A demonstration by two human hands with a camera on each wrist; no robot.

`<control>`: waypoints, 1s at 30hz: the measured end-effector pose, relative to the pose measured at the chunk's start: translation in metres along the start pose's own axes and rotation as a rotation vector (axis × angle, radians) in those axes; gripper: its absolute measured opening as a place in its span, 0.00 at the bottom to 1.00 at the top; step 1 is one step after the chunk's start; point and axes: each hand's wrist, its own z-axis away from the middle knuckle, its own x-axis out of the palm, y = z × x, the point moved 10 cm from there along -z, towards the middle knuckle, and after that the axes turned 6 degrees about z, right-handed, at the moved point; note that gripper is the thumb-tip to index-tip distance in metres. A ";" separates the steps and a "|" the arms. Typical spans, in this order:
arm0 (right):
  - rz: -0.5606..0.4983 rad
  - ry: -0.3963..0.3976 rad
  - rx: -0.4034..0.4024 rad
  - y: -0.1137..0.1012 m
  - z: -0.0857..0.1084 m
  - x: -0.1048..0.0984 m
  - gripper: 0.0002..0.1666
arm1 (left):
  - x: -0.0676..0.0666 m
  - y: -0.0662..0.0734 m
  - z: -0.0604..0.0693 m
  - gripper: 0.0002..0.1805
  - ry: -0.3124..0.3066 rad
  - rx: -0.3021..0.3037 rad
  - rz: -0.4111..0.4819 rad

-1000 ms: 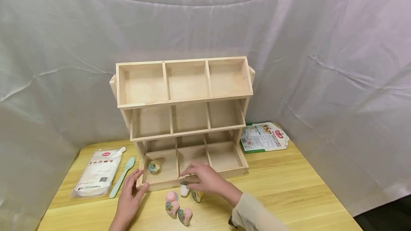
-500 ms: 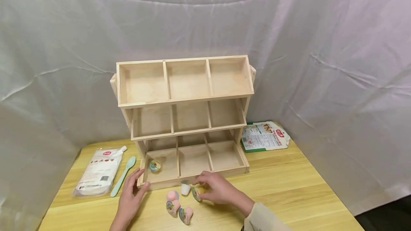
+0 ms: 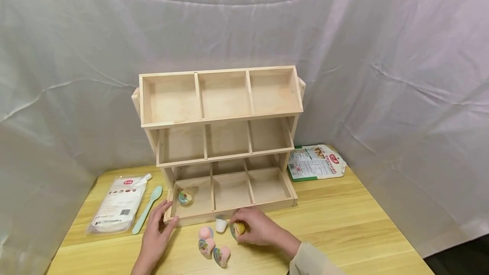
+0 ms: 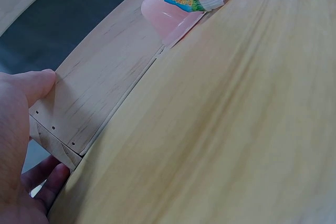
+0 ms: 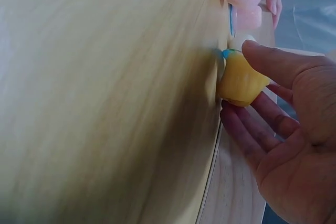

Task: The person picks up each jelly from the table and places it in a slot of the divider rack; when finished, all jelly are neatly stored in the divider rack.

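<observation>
My left hand (image 3: 156,232) holds the front left corner of a three-tier wooden shelf (image 3: 225,119); its thumb lies against the front board and its fingers reach round the side. A yellow jelly cup (image 5: 242,80) is pinched between the thumb and fingers of my right hand (image 3: 257,227), low at the table just before the shelf. Left of it are a white jelly cup (image 3: 221,225) and three pink jelly cups (image 3: 221,256), lying on the wooden table (image 3: 344,232). One more cup with a printed lid (image 3: 185,197) sits in the bottom left compartment.
A white pouch (image 3: 119,205) and a mint-green spoon (image 3: 147,210) lie left of the shelf. On the right is a flat white and green packet (image 3: 316,162). Grey cloth (image 3: 229,20) hangs behind and on both sides.
My right hand has come down from the front edge of the shelf, moved slightly right, and taken hold of the yellow jelly cup. The left hand stays at the corner.
</observation>
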 end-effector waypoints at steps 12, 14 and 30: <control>-0.004 -0.009 0.004 -0.001 -0.002 0.000 0.23 | -0.002 0.002 0.000 0.26 0.008 0.014 -0.008; -0.002 -0.007 0.009 0.001 -0.002 0.000 0.23 | -0.001 0.003 0.000 0.26 0.007 0.020 -0.010; -0.075 0.027 0.087 0.005 -0.001 -0.018 0.21 | -0.001 0.006 0.001 0.26 0.006 0.030 -0.017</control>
